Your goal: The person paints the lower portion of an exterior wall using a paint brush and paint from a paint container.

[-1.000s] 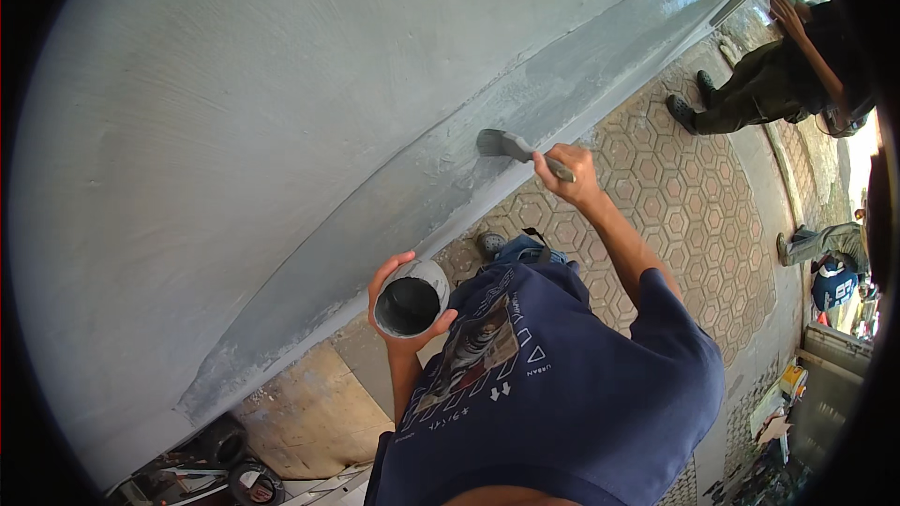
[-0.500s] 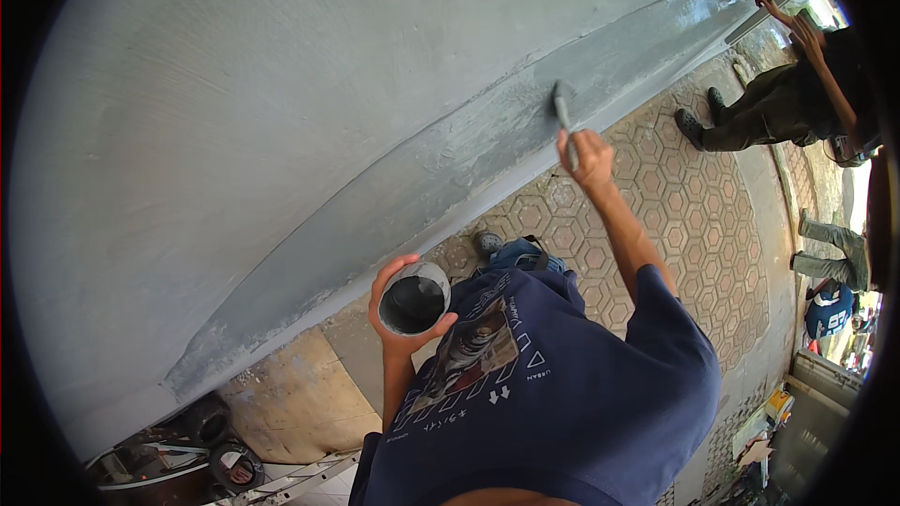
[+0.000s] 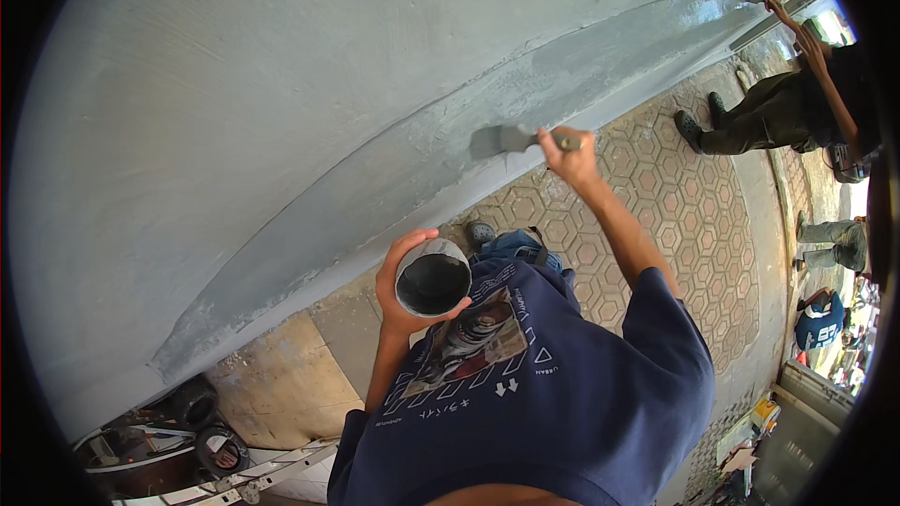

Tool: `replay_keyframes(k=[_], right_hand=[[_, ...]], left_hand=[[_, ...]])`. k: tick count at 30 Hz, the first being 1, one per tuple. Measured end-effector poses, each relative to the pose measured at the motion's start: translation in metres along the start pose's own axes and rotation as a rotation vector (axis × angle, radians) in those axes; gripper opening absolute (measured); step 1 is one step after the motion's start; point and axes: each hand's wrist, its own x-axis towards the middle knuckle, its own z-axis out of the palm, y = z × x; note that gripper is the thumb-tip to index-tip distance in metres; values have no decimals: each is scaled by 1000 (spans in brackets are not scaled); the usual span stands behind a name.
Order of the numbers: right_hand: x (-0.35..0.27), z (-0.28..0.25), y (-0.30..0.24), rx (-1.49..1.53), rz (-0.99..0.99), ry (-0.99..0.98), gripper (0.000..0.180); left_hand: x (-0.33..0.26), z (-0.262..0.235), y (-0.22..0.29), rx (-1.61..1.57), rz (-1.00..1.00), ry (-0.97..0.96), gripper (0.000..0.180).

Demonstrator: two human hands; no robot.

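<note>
My right hand (image 3: 576, 161) grips the handle of a flat paintbrush (image 3: 517, 139). Its blurred bristles are against the darker grey band (image 3: 366, 183) along the bottom of the wall. My left hand (image 3: 390, 302) is wrapped round a round grey cup (image 3: 442, 247), held tilted in front of my chest. Dark grey paint (image 3: 434, 286) shows inside the cup, though its depth is hard to read. Patchy, wet-looking streaks cover part of the band near the brush.
The lighter wall (image 3: 234, 103) rises on the left. Hexagonal paving (image 3: 656, 225) lies beneath. Another person (image 3: 769, 117) works at the wall's far right end, and more people are beyond. Tyres (image 3: 222, 450) and a metal ladder-like frame (image 3: 272, 468) stand at the lower left.
My right hand has swung the brush left and down along the band, turning it from upright to nearly sideways. The cup has shifted slightly right and up.
</note>
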Motion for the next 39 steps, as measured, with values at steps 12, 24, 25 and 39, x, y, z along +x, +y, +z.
replay_keyframes(k=[12,24,25,39], right_hand=[[17,-30,-11,-174,-126,92,30],[-52,76,-88,472,-245,-120,26],[-44,70,-71,376,-343,-111,27],[85,-63,126,-708,-155,472,27]], left_hand=[[-29,-7,-4,-18,-102,120,92],[-23,-1,-14,25,-51,7,97],[-23,1,-12,9,-51,13,97],[-47,-4,-5,23,-109,124,95]])
